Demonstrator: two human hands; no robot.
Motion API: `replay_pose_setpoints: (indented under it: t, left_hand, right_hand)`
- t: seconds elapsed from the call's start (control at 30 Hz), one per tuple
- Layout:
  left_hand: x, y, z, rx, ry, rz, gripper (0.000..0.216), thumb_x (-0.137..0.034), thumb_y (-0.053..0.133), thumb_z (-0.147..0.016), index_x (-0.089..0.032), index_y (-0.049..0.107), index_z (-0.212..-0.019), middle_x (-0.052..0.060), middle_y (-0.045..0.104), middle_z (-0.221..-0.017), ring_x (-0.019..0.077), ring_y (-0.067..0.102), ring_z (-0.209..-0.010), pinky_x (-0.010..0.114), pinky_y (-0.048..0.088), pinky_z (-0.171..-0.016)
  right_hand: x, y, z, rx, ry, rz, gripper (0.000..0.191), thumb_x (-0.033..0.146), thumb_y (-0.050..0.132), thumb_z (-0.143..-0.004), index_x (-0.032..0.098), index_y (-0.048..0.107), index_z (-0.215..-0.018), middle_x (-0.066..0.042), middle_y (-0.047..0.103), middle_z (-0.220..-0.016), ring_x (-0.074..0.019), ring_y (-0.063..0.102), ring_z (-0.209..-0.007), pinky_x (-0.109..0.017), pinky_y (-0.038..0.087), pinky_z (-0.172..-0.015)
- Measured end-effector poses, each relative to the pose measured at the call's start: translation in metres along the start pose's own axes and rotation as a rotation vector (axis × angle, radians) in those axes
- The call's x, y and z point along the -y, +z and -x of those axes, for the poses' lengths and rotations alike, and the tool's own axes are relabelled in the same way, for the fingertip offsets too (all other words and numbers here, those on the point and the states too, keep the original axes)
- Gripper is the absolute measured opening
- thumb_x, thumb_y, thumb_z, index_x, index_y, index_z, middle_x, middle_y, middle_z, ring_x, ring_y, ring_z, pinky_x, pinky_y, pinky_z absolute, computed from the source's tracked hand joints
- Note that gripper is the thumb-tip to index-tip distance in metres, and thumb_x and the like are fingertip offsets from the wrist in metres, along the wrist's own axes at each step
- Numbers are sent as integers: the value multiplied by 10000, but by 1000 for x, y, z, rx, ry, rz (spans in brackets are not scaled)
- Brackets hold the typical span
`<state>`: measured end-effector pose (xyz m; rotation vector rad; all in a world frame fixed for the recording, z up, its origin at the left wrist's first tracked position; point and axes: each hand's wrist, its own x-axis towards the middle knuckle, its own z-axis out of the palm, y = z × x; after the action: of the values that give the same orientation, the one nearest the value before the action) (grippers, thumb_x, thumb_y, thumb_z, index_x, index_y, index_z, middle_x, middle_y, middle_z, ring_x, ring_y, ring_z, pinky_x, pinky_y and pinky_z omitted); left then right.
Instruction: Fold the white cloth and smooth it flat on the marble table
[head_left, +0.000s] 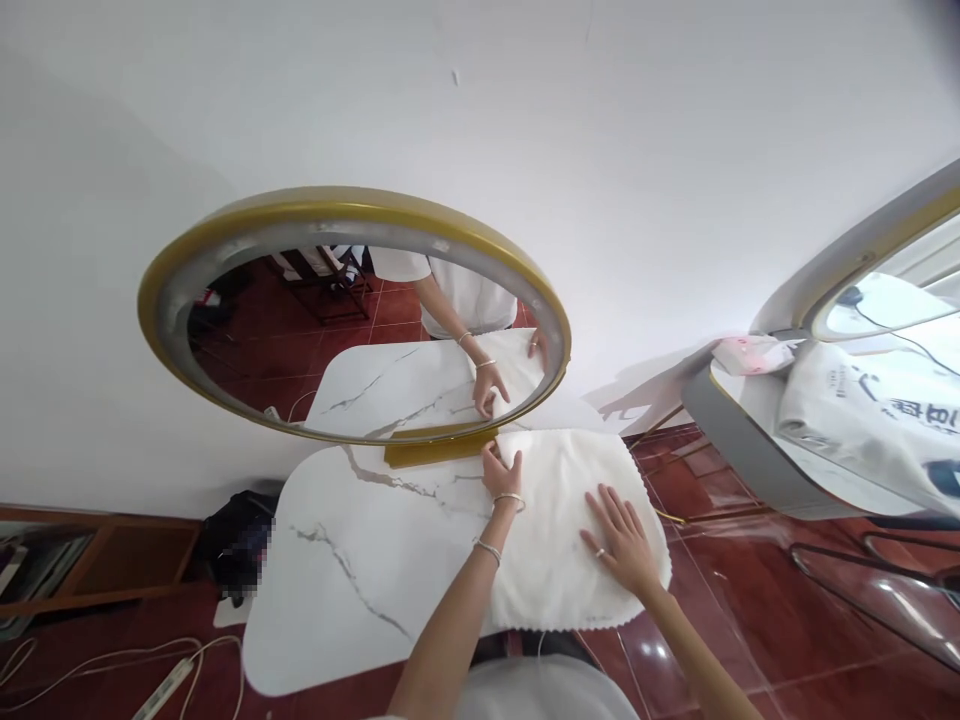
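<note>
A white cloth (551,540) with a scalloped edge is spread over the right end of the white marbled table (360,590). At its far left corner, beside the mirror's base, my left hand (502,474) has its fingers curled around a bunched bit of the cloth. Two bracelets circle that wrist. My right hand (621,538), wearing a ring, lies flat on the cloth's right part with fingers spread. Both hands and the cloth also appear in the oval mirror (352,205).
The gold-rimmed mirror stands on a gold base (435,448) at the wall. A second table (739,430) on the right bears a printed cloth bag (862,410) and a pink-and-white packet (752,353). A power strip (163,690) and a black bag (238,540) are on the floor at left.
</note>
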<state>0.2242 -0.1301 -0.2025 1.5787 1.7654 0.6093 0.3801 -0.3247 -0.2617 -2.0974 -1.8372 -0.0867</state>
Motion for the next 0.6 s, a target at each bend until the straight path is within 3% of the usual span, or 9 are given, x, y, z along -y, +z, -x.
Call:
replay_pose_setpoints:
  t: [0.07, 0.17, 0.23, 0.3, 0.4, 0.47, 0.6]
  left_hand:
    - [0, -6, -9, 56, 36, 3, 480, -416, 595, -804, -159, 520, -1202, 52, 660, -851, 207, 643, -778, 311, 484, -709]
    - [-1, -20, -14, 170, 144, -13, 313, -406, 565, -821, -145, 645, -973, 26, 644, -699, 194, 615, -678, 293, 468, -664]
    - [-6, -34, -11, 258, 261, -22, 255, -371, 536, -846, -167, 673, -914, 21, 671, -736, 175, 607, -679, 289, 469, -707]
    - [-14, -52, -7, 344, 388, -23, 221, -347, 536, -858, -213, 680, -958, 4, 707, -867, 157, 618, -733, 279, 466, -778]
    - [-30, -79, 0, 485, 629, -132, 203, -288, 504, -891, -255, 659, -1020, -7, 709, -1013, 160, 640, -866, 280, 454, -852]
    - [-40, -94, 4, 555, 760, -261, 198, -233, 484, -905, -247, 641, -1025, -1, 708, -1030, 170, 644, -919, 288, 451, -865]
    - [-53, -115, 9, 603, 837, -393, 118, -217, 541, -893, -229, 620, -980, -5, 711, -1007, 172, 651, -897, 285, 454, -844]
  right_hand:
    - [1, 1, 6, -10, -19, -33, 644, 486, 425, -930, 270, 220, -1500, -78, 305, -1526, -261, 290, -1402, -489, 284, -1122]
    - [0, -2, -3, -88, -27, -103, 552, 450, 445, -933, 249, 343, -1436, -105, 504, -1380, -270, 462, -1289, -514, 332, -1087]
    - [2, -12, -25, -159, -19, -176, 471, 405, 441, -943, 230, 398, -1378, -110, 609, -1222, -264, 573, -1151, -528, 373, -1049]
    - [9, -29, -60, -184, -29, -281, 423, 363, 451, -940, 215, 418, -1335, -117, 616, -1180, -255, 590, -1103, -501, 424, -1008]
    - [28, -62, -117, -74, -140, -416, 380, 335, 508, -906, 222, 451, -1264, -129, 509, -1332, -252, 499, -1220, -437, 457, -984]
    - [42, -80, -147, 74, -252, -492, 335, 276, 540, -875, 222, 483, -1200, -123, 489, -1352, -242, 484, -1232, -412, 452, -984]
    - [59, -99, -173, 440, -403, -580, 174, 205, 549, -844, 221, 568, -1016, -63, 643, -1059, -196, 613, -931, -331, 491, -818]
